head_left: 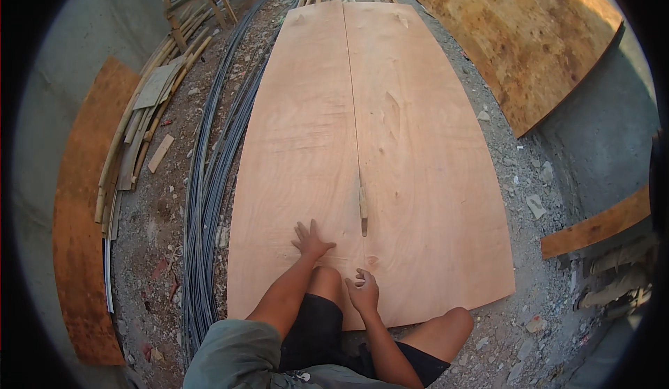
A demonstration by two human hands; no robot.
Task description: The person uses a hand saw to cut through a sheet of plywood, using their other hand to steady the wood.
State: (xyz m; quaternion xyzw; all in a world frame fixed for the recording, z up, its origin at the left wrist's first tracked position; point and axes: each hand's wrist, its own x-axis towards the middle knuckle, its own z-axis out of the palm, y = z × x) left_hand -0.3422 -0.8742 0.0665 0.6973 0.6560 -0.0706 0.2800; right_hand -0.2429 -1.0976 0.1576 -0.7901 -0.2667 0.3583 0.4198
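Note:
A large pale plywood panel lies flat in front of me, with a dark lengthwise seam running from its far edge toward me. At the near end of that seam sits a narrow wooden strip. My left hand rests palm down on the plywood, left of the seam, fingers spread. Close to the panel's near edge is my right hand, its fingers bent and apart, nothing visible in them. Whether it touches the wood I cannot tell. Neither hand is on the strip.
Long dark rods run along the panel's left side. Beyond them are stacked poles and a brown board by the wall. A stained plywood sheet leans at the right, above gravel. A brown strip is nearer.

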